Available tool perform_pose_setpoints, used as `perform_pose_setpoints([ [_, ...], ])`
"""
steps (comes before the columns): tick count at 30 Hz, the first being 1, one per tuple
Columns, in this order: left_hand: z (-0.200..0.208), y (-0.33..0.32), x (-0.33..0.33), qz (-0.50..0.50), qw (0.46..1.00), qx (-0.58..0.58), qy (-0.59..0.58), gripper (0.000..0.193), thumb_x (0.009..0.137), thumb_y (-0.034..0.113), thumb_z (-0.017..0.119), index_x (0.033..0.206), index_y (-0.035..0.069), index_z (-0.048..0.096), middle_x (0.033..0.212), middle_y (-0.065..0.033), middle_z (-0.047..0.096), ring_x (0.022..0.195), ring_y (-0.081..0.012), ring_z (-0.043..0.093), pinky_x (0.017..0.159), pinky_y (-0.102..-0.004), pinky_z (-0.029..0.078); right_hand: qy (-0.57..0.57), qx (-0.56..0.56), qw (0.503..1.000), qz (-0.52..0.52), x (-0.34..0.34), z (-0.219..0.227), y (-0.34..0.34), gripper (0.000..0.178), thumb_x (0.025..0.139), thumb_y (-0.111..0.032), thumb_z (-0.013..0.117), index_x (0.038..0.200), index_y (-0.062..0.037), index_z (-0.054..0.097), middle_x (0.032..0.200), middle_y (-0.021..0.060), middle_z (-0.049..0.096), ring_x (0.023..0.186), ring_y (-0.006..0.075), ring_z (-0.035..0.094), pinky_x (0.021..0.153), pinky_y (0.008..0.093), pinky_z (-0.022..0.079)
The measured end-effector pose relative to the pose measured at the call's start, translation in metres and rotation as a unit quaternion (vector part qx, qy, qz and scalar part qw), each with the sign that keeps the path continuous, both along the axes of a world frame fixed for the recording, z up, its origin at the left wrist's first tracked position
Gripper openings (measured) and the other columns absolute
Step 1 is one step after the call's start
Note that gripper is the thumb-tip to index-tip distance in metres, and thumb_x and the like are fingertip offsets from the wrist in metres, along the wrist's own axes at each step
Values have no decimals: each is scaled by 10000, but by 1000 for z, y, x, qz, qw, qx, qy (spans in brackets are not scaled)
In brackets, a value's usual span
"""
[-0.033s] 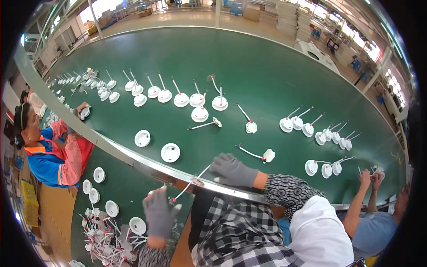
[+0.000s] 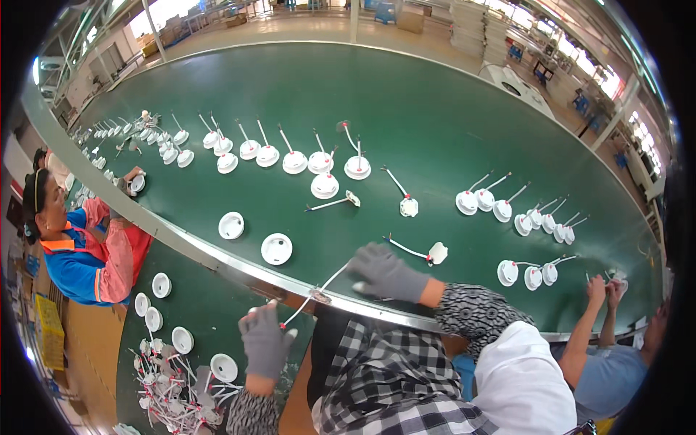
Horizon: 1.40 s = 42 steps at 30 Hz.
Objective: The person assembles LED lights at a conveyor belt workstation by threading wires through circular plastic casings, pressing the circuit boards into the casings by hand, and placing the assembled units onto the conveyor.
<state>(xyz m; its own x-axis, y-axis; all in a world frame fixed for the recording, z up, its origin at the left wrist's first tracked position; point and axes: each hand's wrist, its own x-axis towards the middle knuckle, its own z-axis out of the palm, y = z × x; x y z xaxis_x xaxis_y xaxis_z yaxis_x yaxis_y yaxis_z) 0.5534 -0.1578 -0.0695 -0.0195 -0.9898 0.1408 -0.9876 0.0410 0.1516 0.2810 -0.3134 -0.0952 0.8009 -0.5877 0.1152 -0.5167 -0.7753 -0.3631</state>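
Note:
A white cable [image 2: 333,278] runs slantwise between my two grey-gloved hands, across the metal rail [image 2: 268,276] of the line. My left hand [image 2: 267,344] is closed around its lower end, beside a small red piece, over the lower green surface. Over the rail, my right hand [image 2: 389,273] pinches the upper end, which its fingers partly hide. Just beyond my right hand lies a pale plate [image 2: 437,253] with a white cable attached. Two white round housings [image 2: 277,249] without cables sit to its left.
A heap of cabled parts [image 2: 170,388] covers the lower left surface, with several white round housings [image 2: 183,340] around it. Rows of cabled white units [image 2: 294,162] stand on the green belt [image 2: 435,109]. Co-workers sit left [image 2: 90,254] and right [image 2: 616,370].
My right hand has shifted slightly right and my left hand slightly right and up. The cable stays stretched between them.

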Motion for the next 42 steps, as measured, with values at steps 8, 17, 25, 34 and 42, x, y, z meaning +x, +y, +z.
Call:
perform_pose_setpoints([
  [8, -13, -27, -21, -22, 983, -49, 177, 340, 838, 130, 569, 1175, 89, 589, 1045, -147, 565, 947, -330, 549, 806, -448, 467, 197, 3, 951, -240, -135, 21, 37, 1070, 566, -534, 810, 1396, -60, 330, 1158, 191, 434, 1081, 358, 427, 950, 461, 329],
  [17, -69, -146, -107, -113, 981, -139, 70, 295, 784, 200, 638, 1075, 151, 630, 1064, -90, 561, 1001, -305, 537, 838, -432, 425, -30, 84, 968, -236, -42, -31, -27, 781, 724, -506, 724, 1301, -55, 454, 1156, 176, 454, 1091, 330, 435, 940, 432, 359],
  [25, -10, -170, -76, -36, 999, 4, 31, 574, 802, 370, 650, 1300, 142, 478, 1340, -161, 438, 1262, -373, 386, 1029, -524, 267, -130, 86, 938, -308, -75, 13, -129, 626, 792, -463, 673, 1224, -41, 506, 1102, 178, 517, 1066, 337, 481, 908, 428, 403],
  [34, -57, -223, -182, -116, 992, -38, -20, 706, 792, 552, 634, 1343, 148, 458, 1357, -164, 426, 1296, -373, 355, 1040, -565, 232, -151, 34, 889, -431, -17, -42, -300, 520, 781, -459, 682, 1116, -84, 548, 1063, 136, 568, 1010, 318, 521, 899, 415, 417],
  [42, -65, -217, -148, -75, 988, -135, 2, 591, 810, 466, 635, 1261, 100, 522, 1236, -110, 526, 1153, -280, 468, 1022, -505, 263, -59, 6, 913, -405, 5, -60, -350, 302, 834, -344, 616, 1025, -112, 589, 1019, 139, 629, 1052, 310, 555, 890, 452, 433],
])
